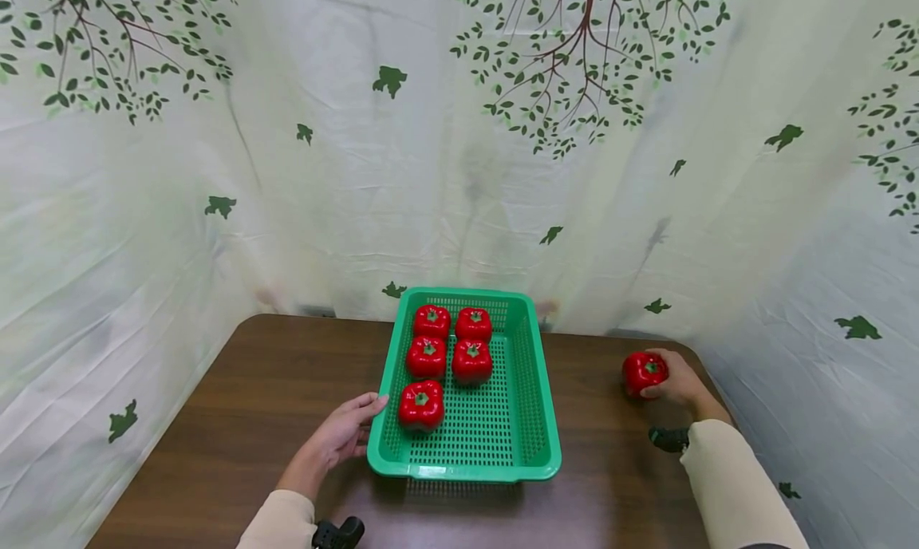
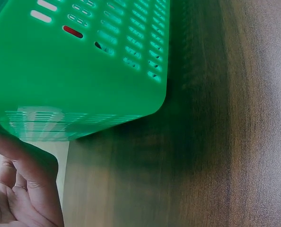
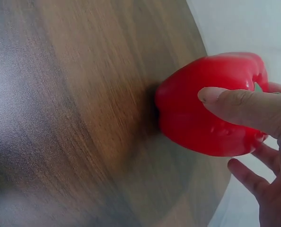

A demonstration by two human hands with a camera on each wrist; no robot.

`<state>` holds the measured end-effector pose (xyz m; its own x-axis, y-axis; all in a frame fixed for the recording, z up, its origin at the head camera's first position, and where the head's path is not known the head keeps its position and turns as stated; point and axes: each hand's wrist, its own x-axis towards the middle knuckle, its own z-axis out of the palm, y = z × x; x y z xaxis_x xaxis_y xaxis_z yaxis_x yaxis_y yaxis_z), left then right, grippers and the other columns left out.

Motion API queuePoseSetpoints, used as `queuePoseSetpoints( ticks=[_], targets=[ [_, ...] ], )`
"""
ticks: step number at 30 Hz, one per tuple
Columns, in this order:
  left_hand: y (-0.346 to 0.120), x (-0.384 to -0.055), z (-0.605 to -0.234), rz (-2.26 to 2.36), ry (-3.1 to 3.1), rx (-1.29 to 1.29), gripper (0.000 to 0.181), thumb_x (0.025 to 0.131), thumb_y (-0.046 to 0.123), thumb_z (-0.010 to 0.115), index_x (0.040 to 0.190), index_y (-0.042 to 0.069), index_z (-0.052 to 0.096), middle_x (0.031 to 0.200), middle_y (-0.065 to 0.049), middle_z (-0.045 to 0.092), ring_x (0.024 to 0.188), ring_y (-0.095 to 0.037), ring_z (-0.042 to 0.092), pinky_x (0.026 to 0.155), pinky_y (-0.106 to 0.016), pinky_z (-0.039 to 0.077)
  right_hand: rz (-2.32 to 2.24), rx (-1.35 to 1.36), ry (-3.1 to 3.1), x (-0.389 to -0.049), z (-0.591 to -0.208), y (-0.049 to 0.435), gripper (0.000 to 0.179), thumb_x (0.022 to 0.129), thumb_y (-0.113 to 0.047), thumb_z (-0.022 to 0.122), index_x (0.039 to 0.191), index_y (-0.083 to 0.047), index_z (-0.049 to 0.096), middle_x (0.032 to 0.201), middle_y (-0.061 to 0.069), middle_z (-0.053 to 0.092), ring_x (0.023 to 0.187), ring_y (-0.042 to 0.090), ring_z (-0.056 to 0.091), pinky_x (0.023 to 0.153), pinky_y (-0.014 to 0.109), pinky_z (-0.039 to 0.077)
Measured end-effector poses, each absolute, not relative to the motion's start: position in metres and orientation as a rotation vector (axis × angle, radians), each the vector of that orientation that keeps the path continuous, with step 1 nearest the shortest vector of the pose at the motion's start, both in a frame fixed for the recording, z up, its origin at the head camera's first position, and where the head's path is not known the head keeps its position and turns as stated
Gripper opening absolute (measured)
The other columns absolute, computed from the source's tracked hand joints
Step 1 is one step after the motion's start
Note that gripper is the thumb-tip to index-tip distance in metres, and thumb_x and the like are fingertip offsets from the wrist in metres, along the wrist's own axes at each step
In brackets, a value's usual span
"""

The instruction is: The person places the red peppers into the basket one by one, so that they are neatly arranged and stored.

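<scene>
A green plastic basket (image 1: 549, 421) stands on the table, and its slotted wall (image 2: 83, 75) fills much of the left wrist view. Inside, several red bell peppers (image 1: 421, 405) sit toward the left, stems up. My left hand (image 1: 349, 428) grips the basket's left rim near the front corner; part of its fingers is hidden behind the rim. Far to the right, my right hand (image 1: 675, 380) holds another red bell pepper (image 1: 641, 373) between thumb and fingers. In the right wrist view, the thumb lies across this pepper (image 3: 197, 113), whose base is at the tabletop; contact is hard to tell.
The brown wooden table (image 1: 287, 389) has rounded back corners. A white curtain (image 1: 431, 174) printed with leaves and branches hangs behind it and along both sides. The right hand's pepper is near the table's right edge.
</scene>
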<state>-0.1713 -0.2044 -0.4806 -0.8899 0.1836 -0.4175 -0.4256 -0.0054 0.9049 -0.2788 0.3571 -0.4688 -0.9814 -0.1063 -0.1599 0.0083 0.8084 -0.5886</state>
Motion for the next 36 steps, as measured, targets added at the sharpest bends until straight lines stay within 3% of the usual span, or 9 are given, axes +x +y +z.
queuePoseSetpoints(
  ticks=[19,36],
  targets=[
    [-0.203,-0.17,-0.477,1.943,1.878,-0.243,0.045,0.094,0.044,0.058,0.117,0.006,0.053,0.101,-0.009,0.061,0.086,-0.024,0.066,0.073,-0.034,0.056,-1.011,0.06,2.768,-0.267,-0.473,0.357,0.081,0.073,-0.016,0.084,0.133,0.008,0.035,0.13,0.035,0.042,0.115,0.052,0.041,0.087,0.058,0.048],
    [-0.203,-0.168,-0.48,1.943,1.883,-0.25,0.049,0.094,0.045,0.058,0.121,0.005,0.051,0.105,-0.01,0.06,0.088,-0.025,0.066,0.075,-0.036,0.056,-1.008,-0.054,2.808,-0.255,-0.472,0.34,0.081,0.072,-0.026,0.085,0.132,0.007,0.041,0.126,0.033,0.048,0.111,0.049,0.047,0.085,0.056,0.05]
  ],
)
